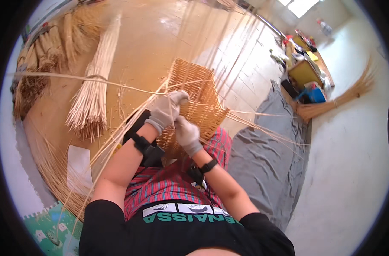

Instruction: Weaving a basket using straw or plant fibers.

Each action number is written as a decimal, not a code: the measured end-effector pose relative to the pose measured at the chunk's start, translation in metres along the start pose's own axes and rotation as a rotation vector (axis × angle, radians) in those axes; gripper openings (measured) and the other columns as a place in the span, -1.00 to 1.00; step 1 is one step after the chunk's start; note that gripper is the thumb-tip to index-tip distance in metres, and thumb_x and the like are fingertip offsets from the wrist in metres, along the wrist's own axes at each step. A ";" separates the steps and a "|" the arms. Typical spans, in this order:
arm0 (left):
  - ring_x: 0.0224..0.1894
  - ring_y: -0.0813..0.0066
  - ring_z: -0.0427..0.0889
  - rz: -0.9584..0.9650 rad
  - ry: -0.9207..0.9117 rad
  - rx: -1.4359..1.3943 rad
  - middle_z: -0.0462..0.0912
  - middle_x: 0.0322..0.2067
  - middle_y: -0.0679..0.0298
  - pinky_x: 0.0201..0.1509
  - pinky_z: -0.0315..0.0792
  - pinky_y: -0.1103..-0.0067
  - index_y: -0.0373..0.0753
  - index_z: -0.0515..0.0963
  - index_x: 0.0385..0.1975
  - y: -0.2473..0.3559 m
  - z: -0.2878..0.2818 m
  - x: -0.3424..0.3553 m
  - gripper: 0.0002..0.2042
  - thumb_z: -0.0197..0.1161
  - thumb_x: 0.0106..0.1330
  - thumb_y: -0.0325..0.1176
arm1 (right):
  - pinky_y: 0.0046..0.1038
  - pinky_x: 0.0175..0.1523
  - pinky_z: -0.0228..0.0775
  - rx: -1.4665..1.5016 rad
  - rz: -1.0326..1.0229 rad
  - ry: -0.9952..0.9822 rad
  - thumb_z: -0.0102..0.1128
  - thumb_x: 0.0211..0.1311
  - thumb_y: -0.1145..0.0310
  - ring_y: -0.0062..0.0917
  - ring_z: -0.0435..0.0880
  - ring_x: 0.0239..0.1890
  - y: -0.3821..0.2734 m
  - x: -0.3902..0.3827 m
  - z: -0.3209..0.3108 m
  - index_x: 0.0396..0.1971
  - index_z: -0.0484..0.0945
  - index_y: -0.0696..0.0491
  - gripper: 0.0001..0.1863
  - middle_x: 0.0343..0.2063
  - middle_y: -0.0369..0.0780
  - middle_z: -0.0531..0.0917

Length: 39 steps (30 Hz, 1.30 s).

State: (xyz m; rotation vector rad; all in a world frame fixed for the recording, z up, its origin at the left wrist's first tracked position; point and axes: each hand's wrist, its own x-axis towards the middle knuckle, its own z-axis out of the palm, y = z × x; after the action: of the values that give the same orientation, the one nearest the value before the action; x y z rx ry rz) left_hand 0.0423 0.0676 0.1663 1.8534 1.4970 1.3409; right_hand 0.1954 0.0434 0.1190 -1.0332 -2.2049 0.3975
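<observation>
A woven wicker basket point(192, 83) rests tilted on my lap, with long loose wicker strands point(267, 133) sticking out from its edges on several sides. My left hand point(165, 110), in a pale work glove, is closed on a wicker strand at the basket's near left side. Just below and to the right, my right hand point(187, 133), also gloved, is closed close against the weave. What its fingers pinch is too small to make out. One long wicker strand point(70, 76) runs from my left hand far out to the left.
A tied bundle of peeled rods point(92, 96) lies on the tan floor ahead left, with more bundles point(47, 47) behind. Thin loose rods point(49, 158) spread along the left wall. To the right are a grey cloth point(262, 166), another bundle point(339, 100) and a cluttered low table point(324, 64).
</observation>
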 end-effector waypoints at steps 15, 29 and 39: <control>0.12 0.00 0.62 -0.144 -0.222 0.635 0.53 0.20 0.02 0.25 0.47 0.33 -0.06 0.47 0.24 0.042 -0.029 -0.021 -0.62 0.18 0.46 -0.20 | -0.38 -0.21 0.57 0.737 0.421 -0.187 0.07 0.55 0.28 -0.51 0.73 -0.32 -0.021 -0.055 -0.022 -0.17 0.57 0.13 -0.78 -0.37 -0.17 0.73; -0.48 0.37 0.71 -0.913 0.770 -0.373 0.72 -0.42 0.15 -0.43 0.63 0.40 -0.28 0.54 -0.10 -0.146 -0.244 -0.365 -0.80 0.18 0.52 -0.26 | -0.51 -0.24 0.51 0.348 0.238 -0.857 0.13 0.42 0.42 -0.63 0.65 -0.42 -0.047 -0.115 0.002 -0.19 0.68 0.12 -0.84 -0.40 -0.22 0.73; 0.05 0.04 0.71 -1.584 -0.025 -0.149 0.62 0.18 0.00 -0.07 0.67 0.13 -0.16 0.33 0.40 -0.167 -0.110 -0.604 -0.41 0.12 0.46 0.01 | -0.45 -0.25 0.50 0.230 0.184 -0.916 0.10 0.44 0.41 -0.53 0.66 -0.43 -0.057 -0.109 0.010 -0.17 0.61 0.13 -0.86 -0.42 -0.15 0.69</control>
State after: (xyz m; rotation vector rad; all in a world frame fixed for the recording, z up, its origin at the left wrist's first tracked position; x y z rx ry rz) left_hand -0.1160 -0.4501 -0.1681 0.1796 1.9379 0.5262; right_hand 0.2073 -0.0768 0.0939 -1.0410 -2.7279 1.3986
